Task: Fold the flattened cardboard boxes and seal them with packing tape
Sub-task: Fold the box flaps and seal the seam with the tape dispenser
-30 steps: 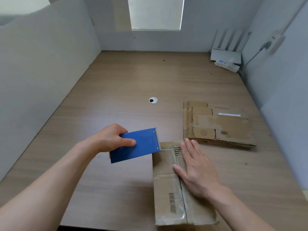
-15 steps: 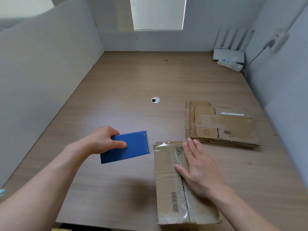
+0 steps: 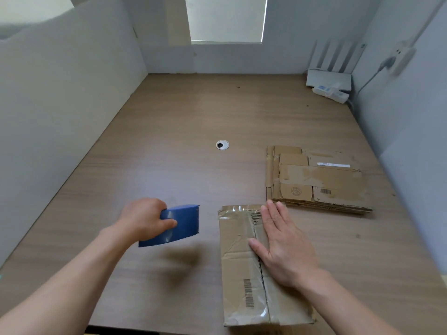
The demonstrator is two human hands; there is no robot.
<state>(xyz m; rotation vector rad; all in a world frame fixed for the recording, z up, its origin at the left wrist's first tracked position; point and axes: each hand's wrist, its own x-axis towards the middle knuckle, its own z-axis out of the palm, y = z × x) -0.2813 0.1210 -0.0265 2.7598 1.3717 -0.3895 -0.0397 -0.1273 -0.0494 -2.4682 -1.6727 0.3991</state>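
Dispenser [image 3: 185, 221] gripped by left hand [image 3: 144, 220], apart from box [image 3: 238, 259] edge | right hand [image 3: 284, 247] fingers straight, flat on box

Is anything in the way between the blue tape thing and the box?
Nothing visible: only bare table lies between the blue tape dispenser, gripped by the left hand, and the box. The right hand lies flat on the box, thumb at its middle seam, which may hinder taping.

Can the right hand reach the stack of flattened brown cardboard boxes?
Probably yes: the right hand lies flat on the taped brown cardboard box, fingertips near the stack of flattened brown cardboard boxes, nothing between.
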